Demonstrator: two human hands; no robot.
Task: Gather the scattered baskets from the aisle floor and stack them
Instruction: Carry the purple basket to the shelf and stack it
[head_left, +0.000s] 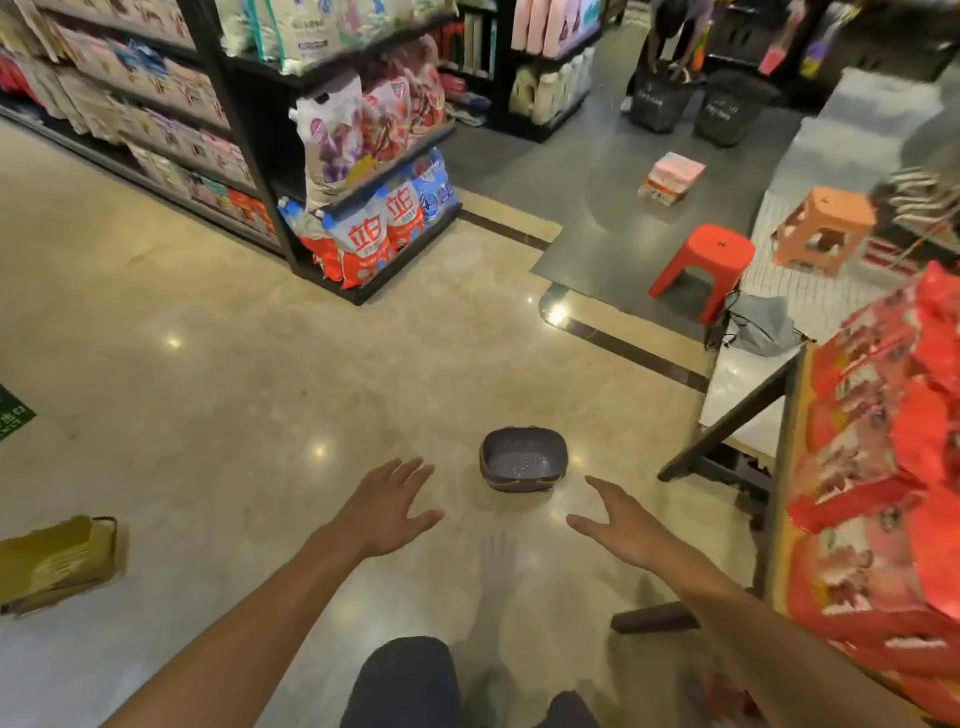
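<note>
A small purple-grey perforated basket (523, 459) stands upright on the shiny beige aisle floor, just ahead of me. My left hand (388, 509) reaches out low and to the left of it, fingers spread, holding nothing. To the basket's lower right my right hand (618, 525) is also stretched forward with its fingers apart and empty. Neither hand touches the basket. My knees show at the bottom edge.
A shelf unit with bagged goods (363, 208) stands ahead left. A red stool (701, 265) and an orange stool (823, 228) sit ahead right. A display of red packs (878, 467) flanks my right. A flattened cardboard box (57, 561) lies left. A person (670, 47) bends over black baskets (696, 104) far off.
</note>
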